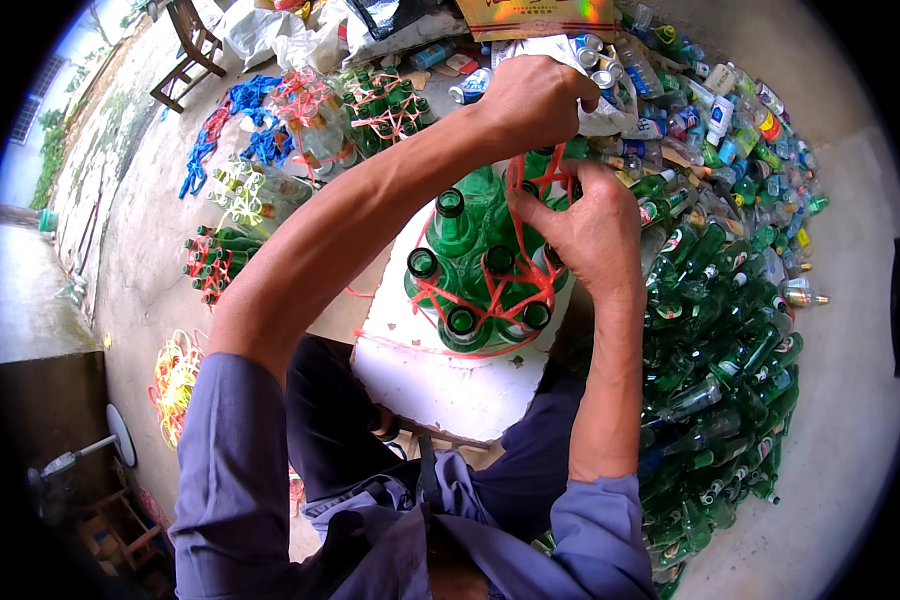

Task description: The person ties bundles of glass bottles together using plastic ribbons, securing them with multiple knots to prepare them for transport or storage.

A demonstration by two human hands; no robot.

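Several upright green glass bottles (450, 225) stand in a cluster on a white board (450, 390) between my knees. Red plastic twine (495, 307) loops around their necks and crosses between them; another strand circles the cluster low down. Over the far side of the bottles, my left hand (532, 101) is closed, with a red strand rising to its underside; its fingertips are partly hidden. My right hand (592, 217) is lower, at the right of the cluster, thumb and fingers on the twine beside the bottle necks.
To the right lies a large heap of loose green bottles (712, 360), with plastic bottles (750, 135) and cans (604, 67) behind. Tied bottle bundles (390, 105) stand at the far left, near blue twine (255, 105). Nearer are a yellow-and-red twine pile (176, 382) and a wooden chair (187, 52).
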